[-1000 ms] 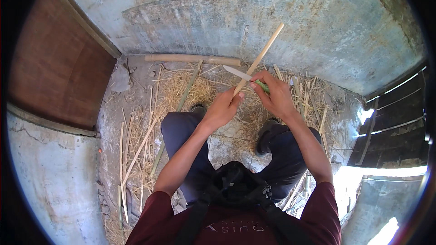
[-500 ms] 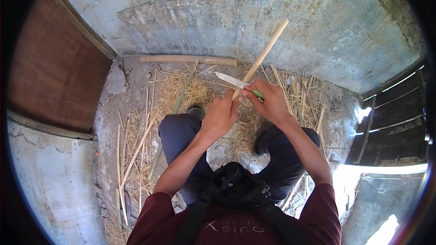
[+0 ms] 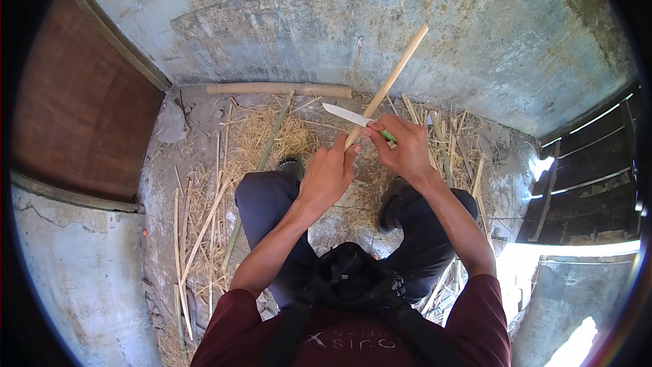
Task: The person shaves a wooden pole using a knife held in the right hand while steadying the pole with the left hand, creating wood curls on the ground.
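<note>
Right now the fingers point(image 3: 350, 156) of the left hand point(image 3: 329, 175) wrap tight around the low end of a long pale stick point(image 3: 394, 75), which leans up toward the wall point(image 3: 285, 20). The right hand point(image 3: 406, 148) grips a knife point(image 3: 348, 115) by its green handle, blade pointing left across the stick. Cutting away from the body, with the thumb kept off the edge, looks safest. Straw point(image 3: 272, 139), thin strips point(image 3: 204, 221) and a thick pole point(image 3: 278, 88) lie on the floor near the knees.
</note>
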`<state>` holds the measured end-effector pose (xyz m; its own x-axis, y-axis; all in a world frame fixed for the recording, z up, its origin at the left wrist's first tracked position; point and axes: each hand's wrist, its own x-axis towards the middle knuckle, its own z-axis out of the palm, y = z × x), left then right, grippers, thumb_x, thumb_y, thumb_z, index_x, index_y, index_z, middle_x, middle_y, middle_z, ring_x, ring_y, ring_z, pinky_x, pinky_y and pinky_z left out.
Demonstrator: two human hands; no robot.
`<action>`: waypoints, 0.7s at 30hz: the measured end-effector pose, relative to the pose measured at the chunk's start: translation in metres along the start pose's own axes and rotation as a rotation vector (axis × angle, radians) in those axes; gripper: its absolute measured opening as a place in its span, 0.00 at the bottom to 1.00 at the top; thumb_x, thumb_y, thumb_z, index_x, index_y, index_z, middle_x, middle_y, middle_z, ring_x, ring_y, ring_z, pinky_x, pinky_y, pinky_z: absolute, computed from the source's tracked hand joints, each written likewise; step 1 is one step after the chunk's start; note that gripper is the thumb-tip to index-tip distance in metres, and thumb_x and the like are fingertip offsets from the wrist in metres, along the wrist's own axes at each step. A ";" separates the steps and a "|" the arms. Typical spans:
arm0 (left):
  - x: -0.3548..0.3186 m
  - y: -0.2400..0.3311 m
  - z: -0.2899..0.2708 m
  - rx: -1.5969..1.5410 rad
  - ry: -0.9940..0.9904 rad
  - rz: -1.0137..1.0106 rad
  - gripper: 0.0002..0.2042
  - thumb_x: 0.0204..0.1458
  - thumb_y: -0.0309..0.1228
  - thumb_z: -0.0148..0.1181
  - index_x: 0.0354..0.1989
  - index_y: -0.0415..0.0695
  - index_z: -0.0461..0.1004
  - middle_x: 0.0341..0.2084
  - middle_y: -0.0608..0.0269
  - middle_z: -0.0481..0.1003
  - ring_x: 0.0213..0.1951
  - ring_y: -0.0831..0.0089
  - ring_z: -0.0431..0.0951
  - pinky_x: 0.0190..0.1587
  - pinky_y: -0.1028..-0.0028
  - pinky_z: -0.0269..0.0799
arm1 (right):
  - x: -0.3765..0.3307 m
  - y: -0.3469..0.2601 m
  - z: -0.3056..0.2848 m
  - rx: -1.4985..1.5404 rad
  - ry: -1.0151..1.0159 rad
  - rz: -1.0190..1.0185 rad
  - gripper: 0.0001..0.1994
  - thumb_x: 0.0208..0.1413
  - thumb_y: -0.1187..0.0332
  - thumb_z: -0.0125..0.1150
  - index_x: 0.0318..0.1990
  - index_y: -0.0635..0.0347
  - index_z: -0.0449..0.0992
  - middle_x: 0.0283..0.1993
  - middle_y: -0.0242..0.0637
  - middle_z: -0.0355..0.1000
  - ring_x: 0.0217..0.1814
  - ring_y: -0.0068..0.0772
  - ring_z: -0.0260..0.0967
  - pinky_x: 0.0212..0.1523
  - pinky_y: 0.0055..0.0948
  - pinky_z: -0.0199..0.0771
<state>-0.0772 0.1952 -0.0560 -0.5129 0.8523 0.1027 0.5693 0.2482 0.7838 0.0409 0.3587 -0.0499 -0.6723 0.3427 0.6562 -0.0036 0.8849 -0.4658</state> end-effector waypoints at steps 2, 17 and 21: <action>0.001 -0.002 0.002 0.000 0.009 0.012 0.15 0.74 0.35 0.55 0.47 0.31 0.73 0.21 0.33 0.75 0.28 0.31 0.78 0.31 0.44 0.69 | 0.000 0.002 0.000 -0.014 0.002 -0.011 0.08 0.57 0.72 0.78 0.35 0.63 0.82 0.32 0.42 0.81 0.30 0.47 0.81 0.28 0.39 0.77; -0.004 -0.001 0.001 0.026 0.006 0.007 0.14 0.74 0.35 0.55 0.48 0.32 0.75 0.21 0.37 0.75 0.26 0.36 0.76 0.34 0.44 0.68 | 0.011 0.016 -0.019 -0.103 0.089 0.017 0.06 0.59 0.68 0.77 0.35 0.56 0.83 0.34 0.34 0.84 0.27 0.42 0.80 0.25 0.38 0.75; -0.007 -0.004 0.001 0.028 0.000 0.000 0.14 0.75 0.35 0.54 0.50 0.33 0.75 0.21 0.38 0.75 0.26 0.37 0.76 0.35 0.45 0.68 | 0.012 0.019 -0.021 -0.115 0.104 0.011 0.07 0.59 0.67 0.77 0.35 0.56 0.83 0.33 0.36 0.83 0.27 0.43 0.79 0.26 0.38 0.75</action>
<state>-0.0754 0.1890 -0.0601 -0.5131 0.8522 0.1023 0.5868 0.2612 0.7665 0.0485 0.3863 -0.0383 -0.5916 0.3779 0.7122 0.0918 0.9092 -0.4061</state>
